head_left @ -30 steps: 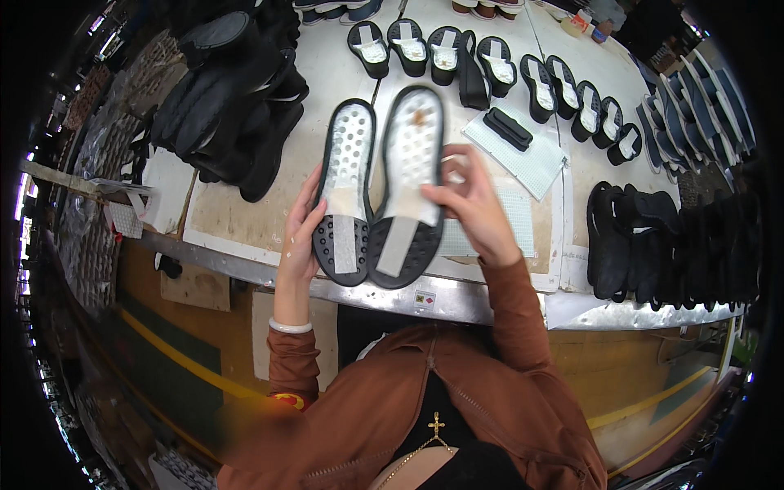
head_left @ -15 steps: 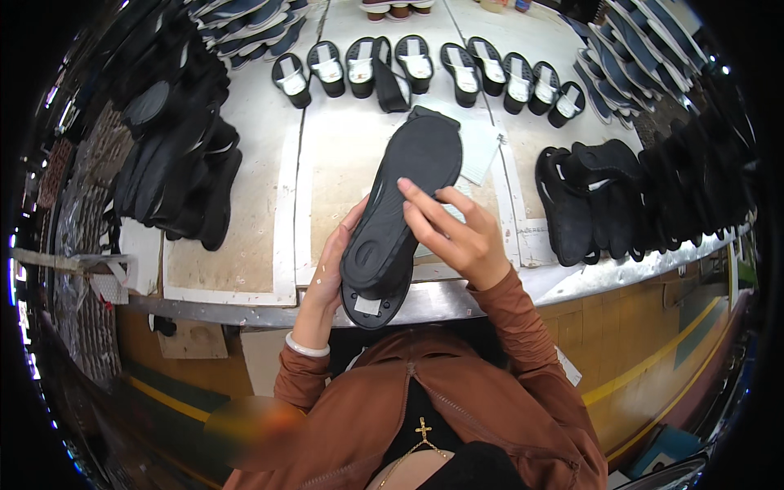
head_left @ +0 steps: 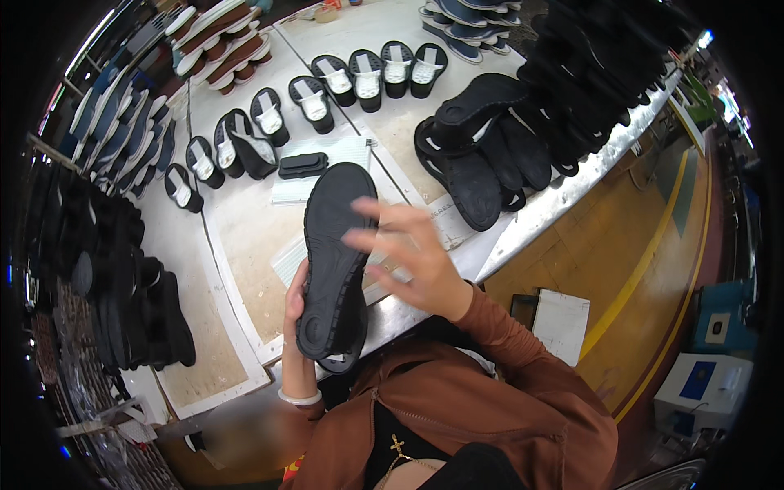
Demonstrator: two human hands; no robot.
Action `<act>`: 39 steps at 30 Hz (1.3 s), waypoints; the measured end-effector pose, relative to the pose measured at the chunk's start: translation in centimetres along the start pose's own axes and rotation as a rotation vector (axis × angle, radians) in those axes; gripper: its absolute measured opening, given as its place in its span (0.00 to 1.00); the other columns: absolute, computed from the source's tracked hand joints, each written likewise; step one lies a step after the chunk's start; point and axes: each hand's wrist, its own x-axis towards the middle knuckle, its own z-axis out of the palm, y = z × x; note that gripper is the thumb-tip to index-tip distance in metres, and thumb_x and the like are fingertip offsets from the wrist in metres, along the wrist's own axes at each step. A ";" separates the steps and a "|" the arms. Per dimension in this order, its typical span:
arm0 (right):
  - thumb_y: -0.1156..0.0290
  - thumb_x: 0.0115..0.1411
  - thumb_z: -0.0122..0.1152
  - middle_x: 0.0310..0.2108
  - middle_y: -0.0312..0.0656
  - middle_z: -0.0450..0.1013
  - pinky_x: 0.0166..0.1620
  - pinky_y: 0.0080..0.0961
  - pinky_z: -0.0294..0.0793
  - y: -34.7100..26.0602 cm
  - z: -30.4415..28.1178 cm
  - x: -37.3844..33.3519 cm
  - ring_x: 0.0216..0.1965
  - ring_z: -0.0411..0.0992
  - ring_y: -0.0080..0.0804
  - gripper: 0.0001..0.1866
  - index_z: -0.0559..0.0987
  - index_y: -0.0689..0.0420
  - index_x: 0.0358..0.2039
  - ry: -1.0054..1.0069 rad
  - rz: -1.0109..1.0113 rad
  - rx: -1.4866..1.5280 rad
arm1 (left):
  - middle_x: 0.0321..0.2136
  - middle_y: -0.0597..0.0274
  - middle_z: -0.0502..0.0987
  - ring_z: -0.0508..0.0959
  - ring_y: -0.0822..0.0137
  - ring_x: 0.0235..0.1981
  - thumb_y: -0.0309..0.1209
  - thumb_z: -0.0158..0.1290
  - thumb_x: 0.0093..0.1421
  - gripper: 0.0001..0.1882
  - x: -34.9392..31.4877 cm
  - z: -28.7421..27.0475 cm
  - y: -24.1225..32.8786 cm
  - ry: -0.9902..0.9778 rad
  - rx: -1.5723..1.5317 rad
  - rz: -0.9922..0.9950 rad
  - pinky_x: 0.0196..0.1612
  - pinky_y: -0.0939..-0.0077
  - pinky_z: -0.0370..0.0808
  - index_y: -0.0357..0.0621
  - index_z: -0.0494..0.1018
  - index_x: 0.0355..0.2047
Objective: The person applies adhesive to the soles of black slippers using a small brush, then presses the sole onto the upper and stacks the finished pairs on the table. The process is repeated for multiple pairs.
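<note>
My left hand [head_left: 295, 314] grips a black wedge sole [head_left: 339, 204] along its left edge, near the heel. The sole stands at a slant over the table's near edge, its patterned underside towards me. A second black piece [head_left: 347, 361] shows below the heel, mostly hidden behind it. Over the sole's right side hovers my right hand [head_left: 416, 257], blurred, fingers apart and nothing visible in them; whether the fingertips touch the sole I cannot tell. Just beyond the sole, a small black oblong thing [head_left: 303, 165] rests on a pale lined sheet [head_left: 347, 153].
Several black soles with white pieces on them [head_left: 311, 102] form a row across the white table [head_left: 237, 220]. Piles of black footwear lie at left [head_left: 131, 318] and right [head_left: 474, 184]. Blue-and-white [head_left: 122, 122] and brown-and-white stacks [head_left: 220, 45] stand farther back. A metal edge [head_left: 523, 237] borders the table.
My view has turned to the right, so the table appears rotated. The sole is now more upright, still in my left hand. My right hand's fingers have spread and blurred.
</note>
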 end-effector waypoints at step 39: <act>0.63 0.60 0.74 0.67 0.52 0.64 0.63 0.33 0.69 2.7 -13.4 -7.9 0.63 0.68 0.38 0.49 0.56 0.62 0.74 -0.357 0.919 0.766 | 0.69 0.48 0.57 0.65 0.55 0.68 0.54 0.67 0.56 0.69 8.7 10.5 -2.0 -0.107 0.185 0.101 0.68 0.59 0.65 0.43 0.28 0.77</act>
